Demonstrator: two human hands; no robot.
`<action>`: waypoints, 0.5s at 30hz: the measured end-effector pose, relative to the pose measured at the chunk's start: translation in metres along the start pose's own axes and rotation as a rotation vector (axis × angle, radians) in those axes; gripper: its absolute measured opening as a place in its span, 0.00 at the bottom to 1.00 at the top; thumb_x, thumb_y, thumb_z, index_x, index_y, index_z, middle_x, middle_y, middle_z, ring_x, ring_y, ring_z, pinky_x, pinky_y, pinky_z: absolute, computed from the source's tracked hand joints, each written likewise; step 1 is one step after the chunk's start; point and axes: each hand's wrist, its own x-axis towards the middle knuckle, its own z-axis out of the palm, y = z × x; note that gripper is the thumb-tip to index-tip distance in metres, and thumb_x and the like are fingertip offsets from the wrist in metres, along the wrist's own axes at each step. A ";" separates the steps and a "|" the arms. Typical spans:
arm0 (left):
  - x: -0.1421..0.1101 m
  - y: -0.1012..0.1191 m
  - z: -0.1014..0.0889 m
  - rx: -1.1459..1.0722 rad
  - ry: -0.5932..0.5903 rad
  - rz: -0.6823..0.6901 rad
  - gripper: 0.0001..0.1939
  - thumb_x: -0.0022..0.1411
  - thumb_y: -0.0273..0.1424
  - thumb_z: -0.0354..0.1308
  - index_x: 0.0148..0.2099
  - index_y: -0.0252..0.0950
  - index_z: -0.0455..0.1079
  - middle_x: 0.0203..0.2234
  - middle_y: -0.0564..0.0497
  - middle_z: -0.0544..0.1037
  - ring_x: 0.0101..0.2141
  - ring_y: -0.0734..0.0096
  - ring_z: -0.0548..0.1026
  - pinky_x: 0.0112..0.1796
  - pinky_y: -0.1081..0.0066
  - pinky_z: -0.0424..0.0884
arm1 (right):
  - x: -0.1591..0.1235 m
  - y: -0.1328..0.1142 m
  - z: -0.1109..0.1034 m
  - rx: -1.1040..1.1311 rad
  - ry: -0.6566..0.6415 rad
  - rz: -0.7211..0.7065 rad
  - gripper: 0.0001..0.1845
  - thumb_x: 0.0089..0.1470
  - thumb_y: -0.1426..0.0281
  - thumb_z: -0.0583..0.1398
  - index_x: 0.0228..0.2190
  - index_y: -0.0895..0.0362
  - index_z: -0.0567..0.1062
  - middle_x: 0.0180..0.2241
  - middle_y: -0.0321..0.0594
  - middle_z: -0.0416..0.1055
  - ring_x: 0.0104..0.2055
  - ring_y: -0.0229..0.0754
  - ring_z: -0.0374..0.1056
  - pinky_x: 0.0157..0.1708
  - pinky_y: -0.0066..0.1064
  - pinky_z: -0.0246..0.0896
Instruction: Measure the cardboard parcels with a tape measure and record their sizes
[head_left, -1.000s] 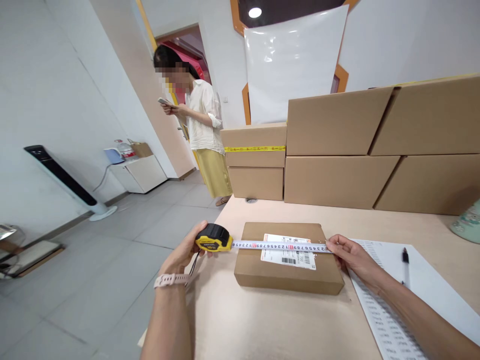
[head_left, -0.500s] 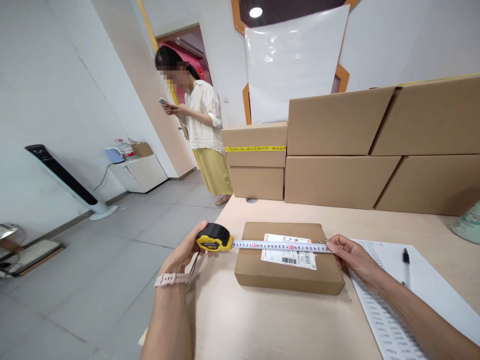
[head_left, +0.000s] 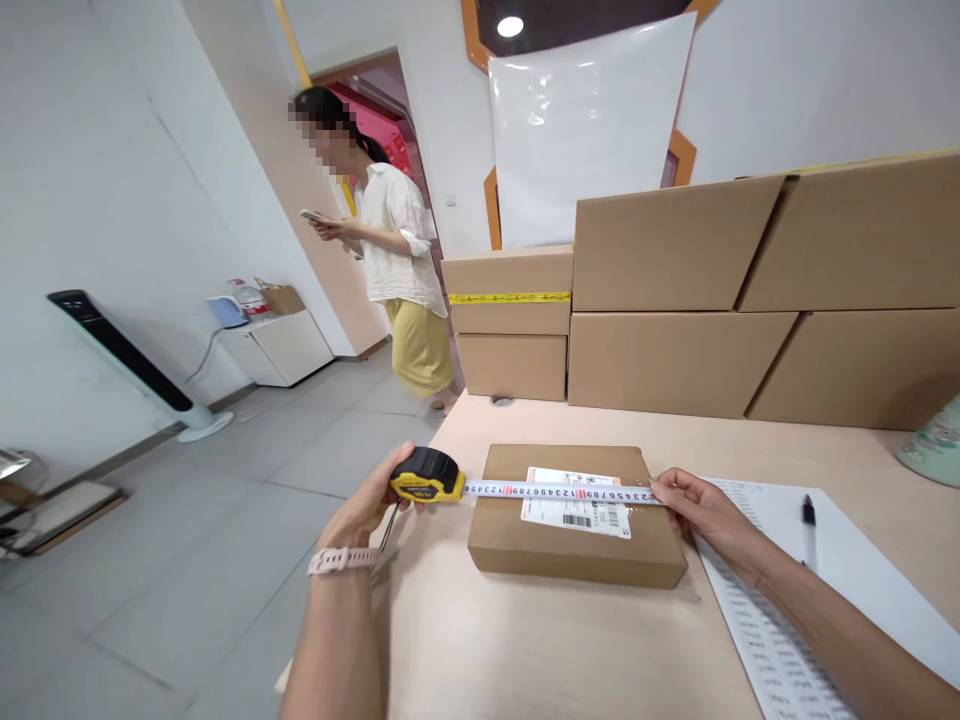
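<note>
My left hand (head_left: 385,485) is closed around the black-and-yellow case of a tape measure (head_left: 426,474), held off the left end of a flat cardboard box (head_left: 577,562). The white blade (head_left: 555,490) runs straight across the top of the box, over a white shipping label (head_left: 577,518). My right hand (head_left: 694,505) pinches the blade's free end at the box's right edge. A thin wrist strap hangs from the case. The box lies flat on the pale table (head_left: 570,650).
Large cardboard boxes (head_left: 679,360) are stacked along the table's back. At the right lie printed sheets (head_left: 832,560) with a pen (head_left: 808,525) on them, and a pale green patterned object (head_left: 937,445). Beyond the table's left edge a person (head_left: 401,235) holds a phone.
The person in the background has moved a little to the left. My hands, the tape measure and the box stay practically as they were.
</note>
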 end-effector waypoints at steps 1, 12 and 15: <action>-0.002 0.003 0.002 -0.001 -0.007 0.015 0.26 0.60 0.51 0.49 0.28 0.33 0.71 0.16 0.47 0.77 0.17 0.70 0.71 0.18 0.74 0.58 | -0.001 -0.003 -0.001 -0.022 0.006 -0.008 0.21 0.44 0.51 0.65 0.25 0.56 0.69 0.18 0.31 0.65 0.21 0.32 0.58 0.23 0.26 0.53; -0.086 0.022 0.061 -0.087 -0.313 0.244 0.45 0.41 0.56 0.64 0.59 0.42 0.62 0.42 0.48 0.72 0.42 0.58 0.71 0.42 0.67 0.67 | -0.028 -0.072 -0.045 -0.300 0.534 -0.328 0.22 0.41 0.49 0.65 0.31 0.53 0.76 0.29 0.40 0.73 0.31 0.45 0.68 0.34 0.37 0.64; -0.121 -0.004 0.101 -0.220 -0.519 -0.013 0.48 0.43 0.48 0.68 0.65 0.49 0.53 0.56 0.47 0.66 0.53 0.50 0.66 0.52 0.60 0.60 | -0.030 -0.082 -0.039 -0.357 0.516 -0.387 0.21 0.42 0.49 0.64 0.32 0.51 0.77 0.31 0.41 0.74 0.34 0.47 0.69 0.36 0.38 0.64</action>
